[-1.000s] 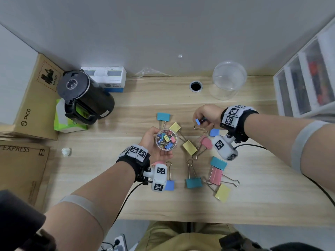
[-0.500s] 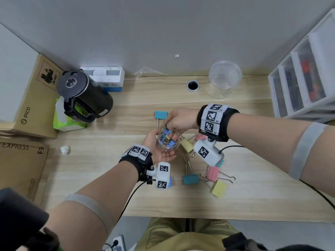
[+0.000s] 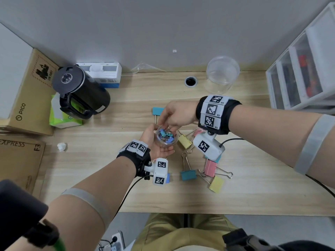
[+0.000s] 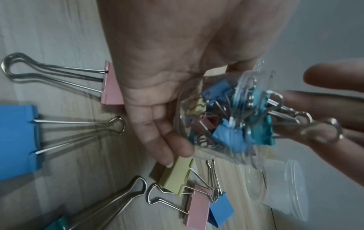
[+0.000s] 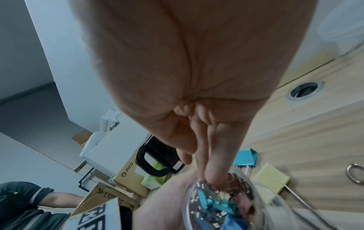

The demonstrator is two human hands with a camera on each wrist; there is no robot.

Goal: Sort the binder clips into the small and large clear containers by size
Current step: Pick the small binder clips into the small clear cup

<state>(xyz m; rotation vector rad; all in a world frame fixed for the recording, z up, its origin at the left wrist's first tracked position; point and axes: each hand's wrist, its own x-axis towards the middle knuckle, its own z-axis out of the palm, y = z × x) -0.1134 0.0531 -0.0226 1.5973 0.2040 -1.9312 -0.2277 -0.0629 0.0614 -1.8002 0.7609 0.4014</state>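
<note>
Clear small container (image 3: 165, 138) of small clips sits in left hand (image 3: 154, 142), above tabletop (image 3: 253, 187); right hand (image 3: 176, 115) over its mouth. Left wrist: fingers (image 4: 167, 140) curl round it. Right wrist: fingertips (image 5: 214, 175) bunched inside; pinch unclear. Large container (image 3: 222, 74) far back.
</note>
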